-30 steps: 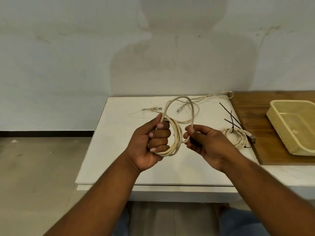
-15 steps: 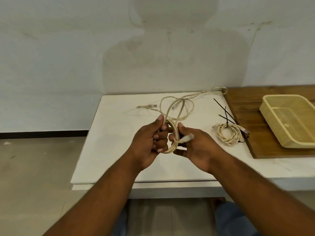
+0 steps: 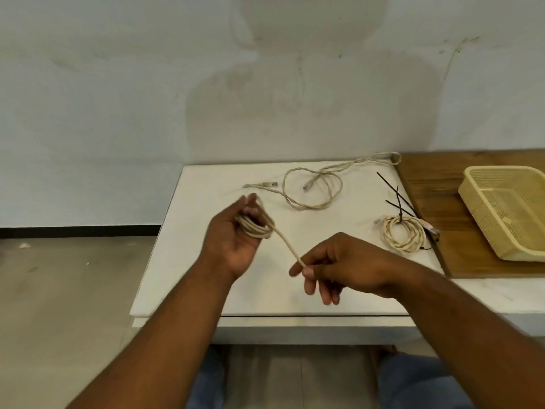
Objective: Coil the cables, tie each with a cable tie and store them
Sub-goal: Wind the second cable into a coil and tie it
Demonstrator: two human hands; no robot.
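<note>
Head view: well left of the basket point(image 3: 482, 222), over the white surface point(image 3: 295, 290), the right grip point(image 3: 339, 267) pinches the free end of a cream cable point(image 3: 283, 241) between thumb and forefinger, its other fingers loosely curled. Farther from the basket, the blurred left grip point(image 3: 236, 234) is palm up, fingers curled round the cable's wound loops. One taut strand joins both grips. Just left of the basket lies a tied coil point(image 3: 402, 231), with black ties point(image 3: 395, 196) just behind it. Farther left of the basket, at the back, lies a loose cable point(image 3: 312, 187).

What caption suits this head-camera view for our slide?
The left hand holds a coiled cable while the right hand pinches its trailing strand; a tied coil and a loose cable lie nearby.
</note>
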